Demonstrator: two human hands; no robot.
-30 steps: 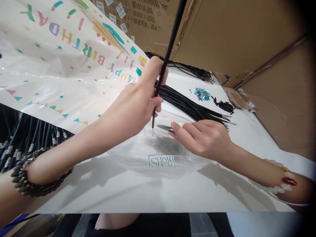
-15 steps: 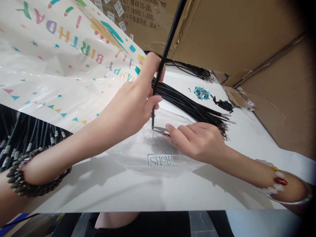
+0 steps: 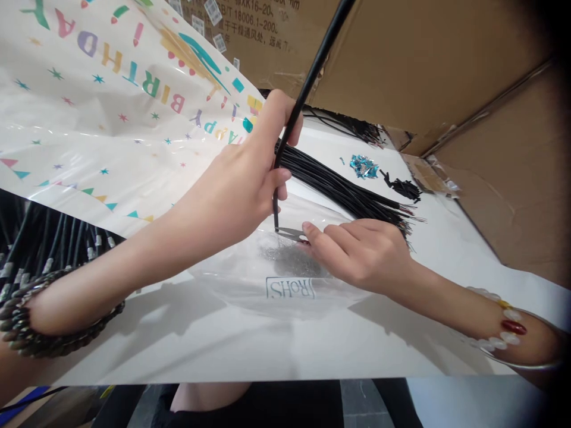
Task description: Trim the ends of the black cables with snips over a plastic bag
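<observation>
**Cable end meets small blades at frame centre**

Fingers [image 3: 276, 178] of the left hand [image 3: 236, 190] are clenched around a single black cable [image 3: 307, 89], which runs steeply from the top edge of the frame down to its bare tip at the centre. The right hand [image 3: 361, 252], just right of centre, grips a small pair of metal snips [image 3: 291, 233] between thumb and forefinger; the blades touch the cable's tip. Directly under them lies a clear plastic bag [image 3: 285, 285] printed "RoHS", with a grey heap of fine trimmings inside. A bundle of black cables [image 3: 343, 190] stretches across the white tabletop [image 3: 223, 345] behind the hands, toward the right. Farther up and right sit blue scraps [image 3: 363, 167] and short black offcuts [image 3: 404, 188]. A birthday-print sheet [image 3: 111, 107] fills the upper left; cardboard boxes [image 3: 423, 59] fill the upper right.
</observation>
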